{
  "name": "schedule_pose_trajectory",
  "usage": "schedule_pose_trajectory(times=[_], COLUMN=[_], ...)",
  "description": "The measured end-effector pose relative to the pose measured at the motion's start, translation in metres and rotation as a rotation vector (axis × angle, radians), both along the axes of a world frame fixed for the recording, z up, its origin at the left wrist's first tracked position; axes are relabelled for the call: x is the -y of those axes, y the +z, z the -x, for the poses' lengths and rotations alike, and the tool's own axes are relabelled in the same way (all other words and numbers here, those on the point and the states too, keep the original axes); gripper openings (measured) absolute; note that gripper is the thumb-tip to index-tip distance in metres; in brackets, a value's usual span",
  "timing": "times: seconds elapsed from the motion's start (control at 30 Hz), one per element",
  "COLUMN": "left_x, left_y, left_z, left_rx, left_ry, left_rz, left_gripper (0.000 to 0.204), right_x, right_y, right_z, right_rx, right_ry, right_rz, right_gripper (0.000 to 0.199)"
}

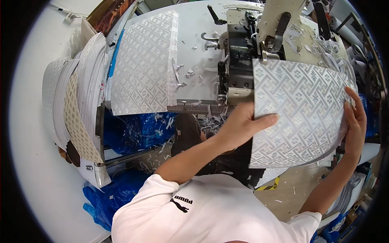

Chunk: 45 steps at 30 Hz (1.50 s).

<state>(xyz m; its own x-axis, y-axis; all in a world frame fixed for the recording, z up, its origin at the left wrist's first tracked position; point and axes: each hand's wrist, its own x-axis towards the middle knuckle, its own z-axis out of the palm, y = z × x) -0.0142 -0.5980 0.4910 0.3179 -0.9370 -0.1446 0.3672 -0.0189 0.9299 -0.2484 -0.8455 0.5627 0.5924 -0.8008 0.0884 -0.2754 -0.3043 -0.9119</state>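
Observation:
A silvery-white patterned sheet [300,113] with a lattice and flower design is between my two hands, its upper left corner up against the black and cream machine [242,58]. My left hand [249,125] pinches the sheet's left edge, thumb on top and fingers hidden beneath. At the opposite edge, my right hand [354,123] is closed round the bent right side, fingertips on the upper face. The sheet bows downward on the right. Whether it is one layer or more, I cannot tell.
A stack of similar patterned sheets [144,65] lies on the white table left of the machine. More curved sheets [83,89] stand at the far left. Paper scraps [189,73] litter the tabletop. A metal ruler [198,108] runs along the front edge, with blue plastic bags [137,131] below.

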Motion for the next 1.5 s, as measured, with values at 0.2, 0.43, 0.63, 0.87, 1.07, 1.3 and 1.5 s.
schedule_pose_trajectory(times=[0.2,0.43,0.63,0.87,1.07,1.3,1.5], left_x=[0.027,-0.045,-0.146,-0.307,-0.338,-0.311,-0.287], left_y=[0.015,0.055,0.031,0.005,0.021,0.072,0.089], left_z=[0.025,0.012,-0.056,-0.098,-0.115,-0.150,-0.172], left_rx=[0.255,0.987,0.893,0.012,0.189,0.282,0.297], left_ry=[-0.085,-0.167,-0.231,0.810,0.842,0.757,0.674], left_rz=[0.195,0.503,0.004,0.105,-0.152,-0.315,-0.362], left_gripper=[0.027,0.029,0.025,0.044,0.052,0.041,0.043], right_x=[-0.005,-0.083,-0.099,-0.143,-0.195,-0.191,-0.185], right_y=[0.058,0.119,0.076,-0.033,-0.045,-0.045,-0.045], right_z=[-0.005,-0.038,-0.022,-0.076,-0.145,-0.165,-0.176], right_rx=[-0.303,-0.276,-0.148,0.272,0.339,0.351,0.382], right_ry=[-0.174,0.779,0.511,0.157,0.043,0.125,0.090], right_rz=[0.940,0.712,0.458,-0.375,-0.352,-0.470,-0.477], right_gripper=[0.051,0.042,0.031,0.026,0.038,0.041,0.040])
